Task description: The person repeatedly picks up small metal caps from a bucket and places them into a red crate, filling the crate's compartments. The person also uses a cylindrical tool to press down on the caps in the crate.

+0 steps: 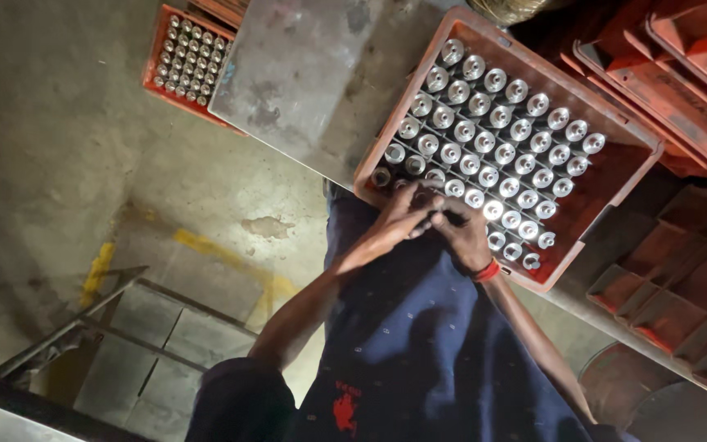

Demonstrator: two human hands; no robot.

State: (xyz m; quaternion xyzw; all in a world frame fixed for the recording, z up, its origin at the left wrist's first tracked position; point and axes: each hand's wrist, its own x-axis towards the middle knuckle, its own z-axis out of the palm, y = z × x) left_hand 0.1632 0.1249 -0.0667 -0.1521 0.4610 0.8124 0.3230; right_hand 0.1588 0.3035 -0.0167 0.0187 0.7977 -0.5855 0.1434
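I see a crate on the metal table, filled w/ rows of metal cylinders standing upright in it. Both hands meet at its near edge: left hand beside right hand, fingers touching over the front row. 2nd crate of cylinders on the floor, far left, partly under the table. Empty crates stacked right of the table

Packed rows of metal cylinders fill the orange crate, leaving open room only over the bare metal tabletop.
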